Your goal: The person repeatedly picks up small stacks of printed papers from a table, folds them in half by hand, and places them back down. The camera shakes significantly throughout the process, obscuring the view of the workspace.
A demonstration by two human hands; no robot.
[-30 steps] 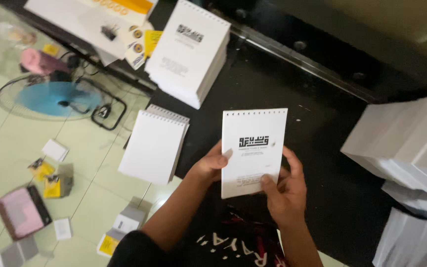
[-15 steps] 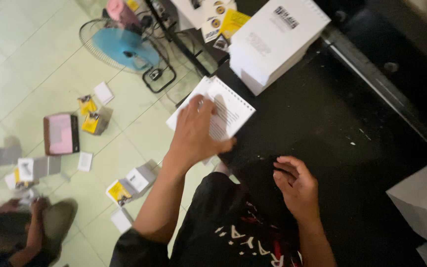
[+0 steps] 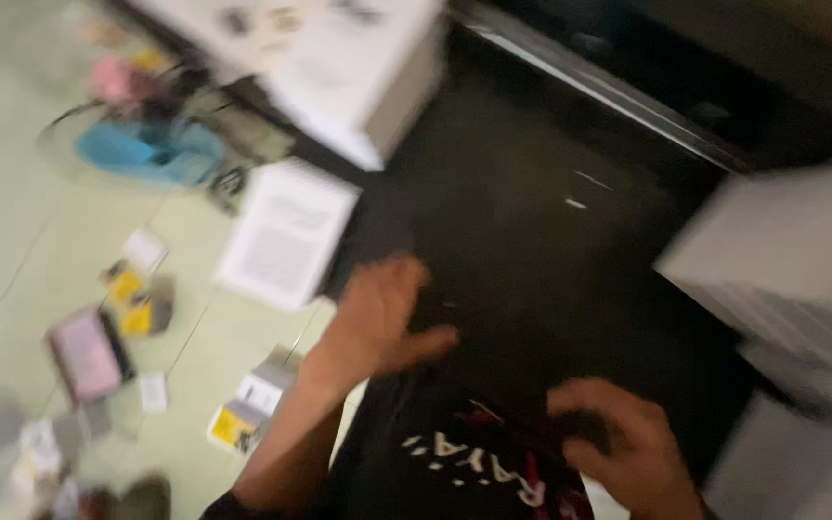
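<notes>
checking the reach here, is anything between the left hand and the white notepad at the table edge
Nothing visible. The left hand hovers open over the black table, just right of the white notepad, with only bare tabletop between them. The frame is motion-blurred, so small items could be missed.

Counter: dark, blurred.
On counter: white notepad at its left edge; white stack behind; white stacks at right.
Floor: pale green tiles, scattered small cards, pink box, blue fan.
</notes>
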